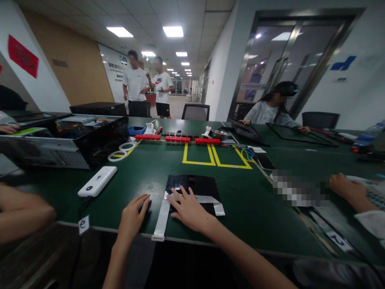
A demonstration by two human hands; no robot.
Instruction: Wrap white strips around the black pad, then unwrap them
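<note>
Grip, right hand [191, 208]: open, fingers spread flat over the panel and the cable, pressing rather than pinching, as far as I can judge.
Grip, left hand [135, 212]: open and loosely curled, thumb a little apart from the fingers; near the cable's left run, with nothing visible in it.
Panel [206, 184]: black, lying flat on the green surface [246, 204] in front of the person, under the right hand.
Cable [162, 218]: flat and white; one length crosses the panel to a folded tail at its right, another runs down to the surface's near edge.
Done: the cable lies across the panel, bent at the left side and folded at the right.
Left: the connector [158, 238] at the near edge is free, joined to nothing visible. Whether the stretch under the hand is fixed down, I cannot tell.
Case [60, 150]: at the left, its top open, with a metal unit and bundled wires inside.
Blue tray [136, 130]: at the back, just beside the case; contents too small to tell.
Metal dish [220, 134]: beyond the red strips [207, 141]; contents unclear.
</note>
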